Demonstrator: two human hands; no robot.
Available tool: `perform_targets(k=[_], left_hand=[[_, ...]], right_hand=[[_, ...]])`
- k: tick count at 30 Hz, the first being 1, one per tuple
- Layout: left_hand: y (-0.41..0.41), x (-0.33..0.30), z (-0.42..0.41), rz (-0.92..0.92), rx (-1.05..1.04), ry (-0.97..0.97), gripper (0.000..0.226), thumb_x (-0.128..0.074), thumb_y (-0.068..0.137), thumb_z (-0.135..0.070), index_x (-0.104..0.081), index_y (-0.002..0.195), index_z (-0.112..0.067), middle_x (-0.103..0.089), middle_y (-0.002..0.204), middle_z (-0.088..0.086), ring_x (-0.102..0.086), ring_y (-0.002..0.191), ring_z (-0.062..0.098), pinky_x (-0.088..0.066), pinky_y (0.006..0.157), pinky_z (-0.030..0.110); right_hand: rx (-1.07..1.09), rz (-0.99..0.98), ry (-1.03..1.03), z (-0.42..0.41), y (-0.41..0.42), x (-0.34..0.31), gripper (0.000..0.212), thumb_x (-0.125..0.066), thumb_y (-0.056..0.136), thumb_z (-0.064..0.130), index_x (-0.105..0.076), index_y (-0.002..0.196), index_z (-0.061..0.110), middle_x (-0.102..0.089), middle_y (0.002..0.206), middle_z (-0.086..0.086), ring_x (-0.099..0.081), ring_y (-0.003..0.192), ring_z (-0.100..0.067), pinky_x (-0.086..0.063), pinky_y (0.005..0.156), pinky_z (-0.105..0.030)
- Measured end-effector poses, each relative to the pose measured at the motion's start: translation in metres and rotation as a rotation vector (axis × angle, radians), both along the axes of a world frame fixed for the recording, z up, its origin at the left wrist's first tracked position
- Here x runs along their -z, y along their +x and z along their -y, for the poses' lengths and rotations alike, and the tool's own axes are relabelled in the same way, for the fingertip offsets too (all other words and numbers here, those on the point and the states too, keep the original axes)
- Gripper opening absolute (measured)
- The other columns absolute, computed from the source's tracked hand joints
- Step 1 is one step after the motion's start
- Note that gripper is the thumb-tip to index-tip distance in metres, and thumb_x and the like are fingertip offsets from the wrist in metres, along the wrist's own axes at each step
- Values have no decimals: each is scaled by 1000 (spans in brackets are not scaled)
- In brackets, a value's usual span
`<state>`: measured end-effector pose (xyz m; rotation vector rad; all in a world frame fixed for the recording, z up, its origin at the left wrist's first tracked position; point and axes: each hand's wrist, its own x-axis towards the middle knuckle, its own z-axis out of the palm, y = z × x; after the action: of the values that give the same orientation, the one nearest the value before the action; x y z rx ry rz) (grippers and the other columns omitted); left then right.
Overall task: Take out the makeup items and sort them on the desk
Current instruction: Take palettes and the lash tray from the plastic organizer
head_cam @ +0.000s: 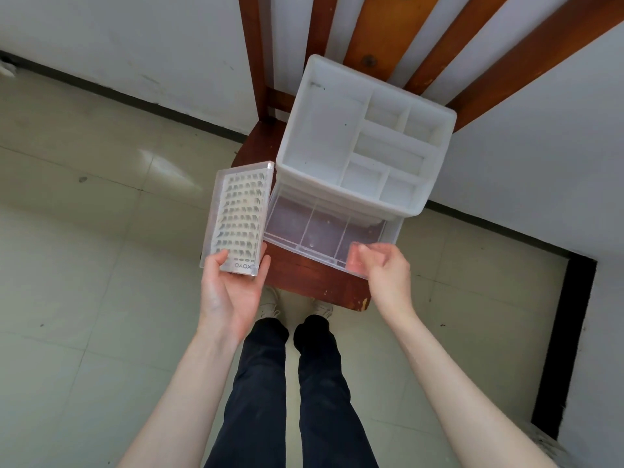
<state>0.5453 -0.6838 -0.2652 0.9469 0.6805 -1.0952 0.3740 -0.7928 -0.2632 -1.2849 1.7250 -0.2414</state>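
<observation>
Beside open drawer (324, 231), left hand (233, 288) gripping lash case (238, 217) (clear)

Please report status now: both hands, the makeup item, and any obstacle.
Left hand holds the clear lash box, clear of the organizer. Right hand grips the open drawer's front edge. Drawer compartments look empty. No obstacle seen.

Pulled-out clear drawer (324, 231) open from above, thin dividers splitting it into lanes; white organizer (364, 130) overhangs its rear, lash case (238, 217) flanks its left edge, chair slats (381, 32) wall off the back.
</observation>
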Motion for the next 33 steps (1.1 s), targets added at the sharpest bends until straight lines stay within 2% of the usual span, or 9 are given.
perform_targets(k=[3, 6, 8, 15, 20, 24, 27, 30, 33], left_hand=[[4, -3, 16, 0, -10, -20, 43, -36, 91, -17, -41, 134, -13, -56, 129, 13, -54, 119, 29, -40, 103, 44], [4, -4, 20, -7, -14, -6, 44, -36, 91, -17, -39, 135, -13, -55, 129, 14, -55, 117, 30, -40, 102, 44], [2, -6, 20, -36, -38, -19, 47, -37, 91, -17, -36, 138, -11, -55, 129, 16, -57, 114, 31, -42, 101, 45], [1, -6, 20, -33, -42, -29, 48, -38, 90, -16, -36, 138, -12, -55, 129, 15, -59, 111, 31, -47, 93, 45], [2, -6, 22, -52, -57, -23, 44, -40, 90, -14, -41, 134, -12, -56, 127, 14, -59, 111, 30, -50, 90, 46], [1, -6, 25, -60, -41, -55, 46, -39, 90, -15, -38, 136, -12, -55, 129, 15, -59, 111, 31, -48, 92, 46], [0, -7, 41, -28, 18, -36, 46, -37, 91, -16, -37, 137, -14, -54, 130, 13, -56, 116, 28, -44, 97, 47], [3, -6, 63, -25, 6, 4, 42, -38, 91, -15, -39, 134, -14, -53, 128, 13, -53, 119, 29, -40, 102, 48], [10, -5, 78, -6, 3, -2, 43, -40, 91, -15, -39, 133, -13, -53, 128, 13, -53, 118, 29, -38, 103, 49]], right_hand=[[371, 83, 182, 0, -20, -9, 19, -58, 90, 23, -57, 102, 8, -59, 84, -1, -56, 73, -17, -42, 54, -17], [801, 382, 554, 4, -31, -13, 13, -59, 89, 10, -54, 99, 4, -59, 90, -10, -57, 84, -23, -51, 79, -33], [926, 537, 673, 8, -32, -14, 10, -58, 90, 7, -55, 98, 3, -60, 97, -16, -58, 98, -30, -46, 91, -45], [1051, 665, 642, 14, -24, -12, 6, -58, 89, 6, -56, 94, 3, -64, 92, -15, -60, 91, -27, -44, 94, -49], [1099, 668, 654, 16, -24, -12, 3, -57, 90, 6, -57, 92, 3, -64, 92, -14, -57, 103, -29, -43, 96, -49], [1121, 676, 592, 20, -22, -12, 17, -56, 91, 10, -57, 107, 4, -63, 107, -14, -54, 114, -32, -41, 99, -47], [1111, 749, 501, 29, -18, -13, 9, -54, 92, 8, -56, 99, 2, -62, 102, -14, -53, 118, -31, -39, 103, -45], [1105, 845, 484, 44, -7, -12, 14, -52, 93, 10, -54, 105, 3, -58, 122, -15, -48, 124, -30, -32, 109, -46], [1107, 932, 477, 55, 0, -5, 15, -54, 93, 14, -57, 102, 3, -57, 125, -15, -46, 125, -29, -30, 109, -47]])
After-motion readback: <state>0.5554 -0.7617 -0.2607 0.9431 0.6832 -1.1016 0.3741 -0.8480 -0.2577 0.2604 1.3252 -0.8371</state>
